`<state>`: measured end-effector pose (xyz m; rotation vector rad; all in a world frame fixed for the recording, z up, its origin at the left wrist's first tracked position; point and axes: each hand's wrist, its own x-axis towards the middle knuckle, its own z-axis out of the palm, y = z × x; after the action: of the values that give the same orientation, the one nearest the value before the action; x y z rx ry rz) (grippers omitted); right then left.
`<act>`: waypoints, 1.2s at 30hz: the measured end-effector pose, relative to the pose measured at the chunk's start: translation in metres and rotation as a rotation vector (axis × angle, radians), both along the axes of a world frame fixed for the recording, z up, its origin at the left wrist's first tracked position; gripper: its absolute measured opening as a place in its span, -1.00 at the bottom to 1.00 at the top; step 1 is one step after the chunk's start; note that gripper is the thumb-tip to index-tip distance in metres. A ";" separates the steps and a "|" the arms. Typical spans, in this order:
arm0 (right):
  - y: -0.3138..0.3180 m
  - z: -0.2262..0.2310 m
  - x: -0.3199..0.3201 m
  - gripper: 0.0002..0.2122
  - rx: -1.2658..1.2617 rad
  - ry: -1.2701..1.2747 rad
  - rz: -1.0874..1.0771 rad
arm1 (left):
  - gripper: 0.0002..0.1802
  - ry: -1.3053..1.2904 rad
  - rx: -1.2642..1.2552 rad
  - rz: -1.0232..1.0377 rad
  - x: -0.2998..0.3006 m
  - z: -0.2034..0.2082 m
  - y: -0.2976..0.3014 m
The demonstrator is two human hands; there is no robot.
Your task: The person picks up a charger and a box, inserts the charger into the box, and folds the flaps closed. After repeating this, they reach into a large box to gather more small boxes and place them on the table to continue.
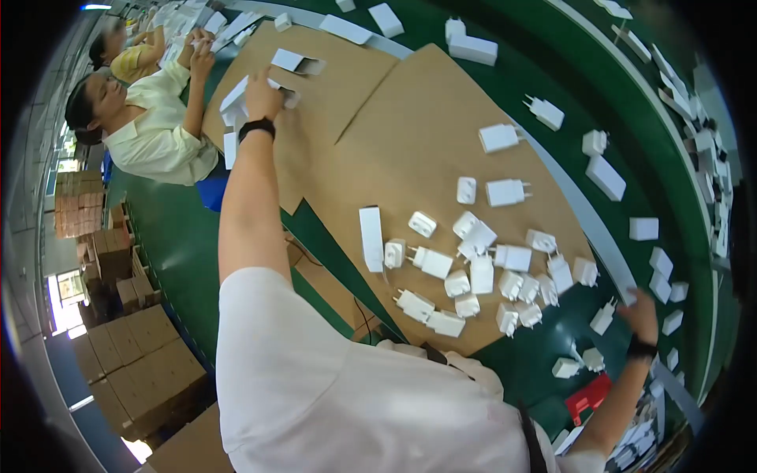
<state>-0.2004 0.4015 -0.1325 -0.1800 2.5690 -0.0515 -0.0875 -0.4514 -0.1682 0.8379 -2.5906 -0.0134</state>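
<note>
My left hand [262, 96] reaches far across the brown cardboard [315, 142] and has its fingers closed on a small white box [234, 102] at the far left; its fingertips are partly hidden. Just beyond it lies another white box [289, 60] with an open end. Out at the right, my right hand [642, 317] is open, its fingers apart over the green surface. Nearest to it is a white plug charger [603, 317], which it does not seem to touch. Many more white chargers [481, 272] lie loosely heaped on the near right of the cardboard.
A conveyor belt [552, 79] curves past the far side, carrying white boxes and chargers. A red object [587, 398] lies near my right forearm. Co-workers [150, 126] sit at the left. Stacked cartons [142, 363] stand on the floor behind.
</note>
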 end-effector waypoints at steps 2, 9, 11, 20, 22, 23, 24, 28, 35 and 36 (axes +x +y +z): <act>0.008 0.001 0.024 -0.51 -0.087 -0.072 -0.140 | -0.42 -0.021 -0.094 -0.069 -0.023 -0.015 -0.018; -0.022 0.028 0.015 -0.56 -0.125 0.183 -0.057 | -0.60 -0.722 -0.300 -0.130 -0.065 -0.039 -0.099; -0.058 0.059 0.000 -0.50 -0.303 0.240 -0.177 | -0.49 -0.785 -0.248 -0.148 -0.114 -0.034 -0.034; -0.220 -0.042 -0.117 -0.33 -0.081 0.473 -0.189 | -0.50 0.396 0.758 -0.372 -0.034 0.107 0.131; -0.223 -0.050 -0.130 -0.43 -0.071 0.414 -0.148 | -0.41 0.407 1.106 -0.360 0.006 0.124 0.174; -0.220 -0.051 -0.130 -0.52 -0.075 0.540 -0.125 | -0.36 0.457 1.350 -0.202 0.024 0.144 0.207; -0.218 -0.041 -0.128 -0.52 -0.084 0.542 -0.132 | -0.26 0.253 1.283 -0.303 0.049 0.166 0.229; -0.217 0.071 -0.064 -0.73 -0.878 0.426 -0.099 | -0.27 0.304 1.721 -0.489 0.140 0.167 0.279; -0.141 0.169 0.127 -0.63 -1.506 -0.001 -0.174 | -0.22 0.251 1.535 -0.481 0.132 0.143 0.466; -0.132 0.172 0.148 -0.61 -1.550 0.050 -0.175 | -0.20 0.187 1.403 -0.681 0.127 0.149 0.490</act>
<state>-0.0523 0.2694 0.0396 -0.4879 1.9742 -2.0454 0.0393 0.0384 -0.0196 0.1793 -2.2446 -2.0931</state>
